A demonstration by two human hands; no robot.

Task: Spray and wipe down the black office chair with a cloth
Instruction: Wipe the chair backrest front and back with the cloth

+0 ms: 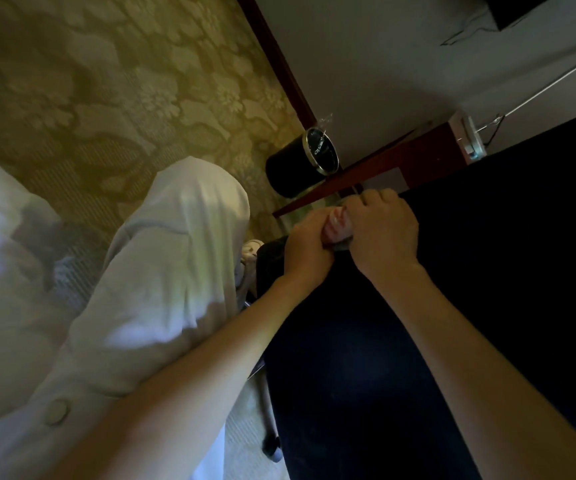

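Nearest you, your knee in pale trousers (189, 216) filled the left of the view. Beside it ran the broad, dark surface of the black office chair (452, 306), with one caster (273, 450) just showing low down on the carpet.

At the chair's far edge both your hands met. Your left hand (309, 251) was curled tight round one end of the bunched pale cloth (336, 225), and your right hand (383, 233) was closed over the other end, so the cloth sat pinched between them, right against the chair's rim.

You looked to be in the wiping step, perhaps wringing or refolding the cloth at that edge. The next move would likely call for spreading it flat under one palm and drawing it along the dark surface towards you.

Beyond your hands stood a black waste bin (300, 164) with a clear liner, next to a red-brown wooden edge (366, 174) and a pale wall.

Much was hard to read. No spray bottle was in view. The chair was so dark that seat and back could not be told apart, nor wet from dry. Most of the cloth was buried in your fingers.
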